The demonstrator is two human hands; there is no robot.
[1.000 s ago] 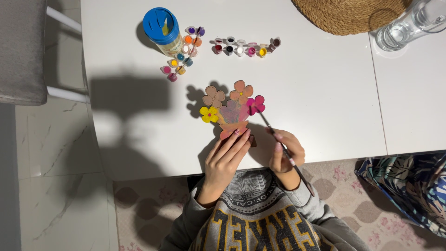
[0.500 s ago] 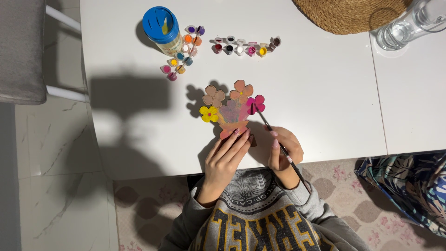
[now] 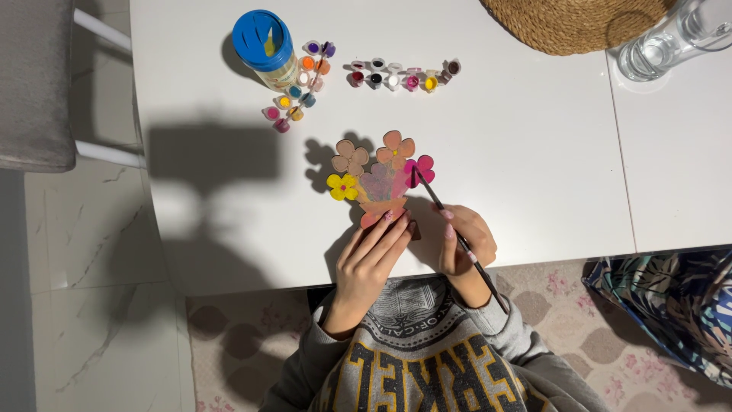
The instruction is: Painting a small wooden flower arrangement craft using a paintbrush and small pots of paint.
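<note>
nearby, paint pots (image 3: pixel 402 77), colours inside

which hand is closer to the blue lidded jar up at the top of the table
Left. The left hand rests on the base of the wooden flower cutout, below and right of the blue-lidded jar. The right hand, holding the paintbrush, sits farther right.
</note>
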